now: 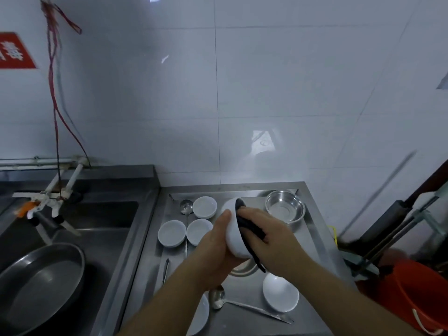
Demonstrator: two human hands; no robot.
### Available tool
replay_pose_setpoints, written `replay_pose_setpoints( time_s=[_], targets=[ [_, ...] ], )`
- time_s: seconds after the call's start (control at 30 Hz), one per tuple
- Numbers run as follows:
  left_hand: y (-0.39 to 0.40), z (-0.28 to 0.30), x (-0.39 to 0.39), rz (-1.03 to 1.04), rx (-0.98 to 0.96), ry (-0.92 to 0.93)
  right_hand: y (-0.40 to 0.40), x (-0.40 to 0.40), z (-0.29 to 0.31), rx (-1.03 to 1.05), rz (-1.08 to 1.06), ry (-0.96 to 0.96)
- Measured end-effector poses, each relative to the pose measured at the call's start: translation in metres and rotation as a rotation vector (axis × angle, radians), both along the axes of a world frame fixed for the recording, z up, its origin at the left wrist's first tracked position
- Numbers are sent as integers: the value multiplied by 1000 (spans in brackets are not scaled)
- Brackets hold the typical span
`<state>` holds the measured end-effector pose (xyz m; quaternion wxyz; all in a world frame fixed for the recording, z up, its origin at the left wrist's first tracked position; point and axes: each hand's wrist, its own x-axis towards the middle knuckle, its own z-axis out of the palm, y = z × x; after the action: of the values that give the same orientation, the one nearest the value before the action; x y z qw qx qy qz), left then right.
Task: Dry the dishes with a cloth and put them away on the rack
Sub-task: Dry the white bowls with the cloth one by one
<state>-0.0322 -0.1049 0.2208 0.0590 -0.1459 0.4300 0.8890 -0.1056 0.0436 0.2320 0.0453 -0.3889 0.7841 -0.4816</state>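
A person dries a white bowl (234,235) with a dark cloth (249,229) above a steel counter (312,241).

The left hand (215,246) grips the bowl from outside, tipped on its side so its mouth faces the right hand (271,238), which clutches the cloth and presses it into the bowl. Below wait three small white bowls (172,232), a steel bowl (284,206) and a ladle (218,298). No rack is in view.

A steel counter (312,241) bears small white bowls (171,233), a steel bowl (285,210), and spoons (218,298).
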Motion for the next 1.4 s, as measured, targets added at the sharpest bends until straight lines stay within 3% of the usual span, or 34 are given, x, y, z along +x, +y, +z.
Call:
replay_pose_setpoints(
  time_s=[0.17,0.37,0.47,0.53,0.7,0.77,0.9,1.03,1.1,1.17,1.27,1.33,1.4],
  targets=[
    [2,20,-11,62,16,49,-4,-13,33,91,61,199],
    [-2,37,-26,168,-163,-5,-16,-19,54,365,7,276],
    [-7,36,-28,181,-226,3,-23,-22,67,552,36,173],
    [-12,35,-26,152,-265,46,-22,-28,81,584,85,-63],
    [-28,28,-14,1,-357,194,-8,-23,87,189,56,-962],
    [-34,23,-9,-42,-333,223,-6,-11,80,50,83,-1196],
    [-32,16,-1,-68,-277,280,-12,12,65,-430,94,-1479],
    [-17,18,3,25,-171,296,-32,28,57,-791,-7,-1558],
    [-13,17,3,78,-169,258,-40,30,55,-854,-158,-1475],
    [-8,13,4,81,-144,230,-45,30,53,-762,-308,-1219],
    [-5,12,4,90,-76,202,-41,25,47,-346,-418,-530],
    [-9,13,3,98,-93,196,-34,18,44,8,-292,-22],
    [-16,15,3,111,-112,181,-30,10,47,308,-121,240]
  ],
)
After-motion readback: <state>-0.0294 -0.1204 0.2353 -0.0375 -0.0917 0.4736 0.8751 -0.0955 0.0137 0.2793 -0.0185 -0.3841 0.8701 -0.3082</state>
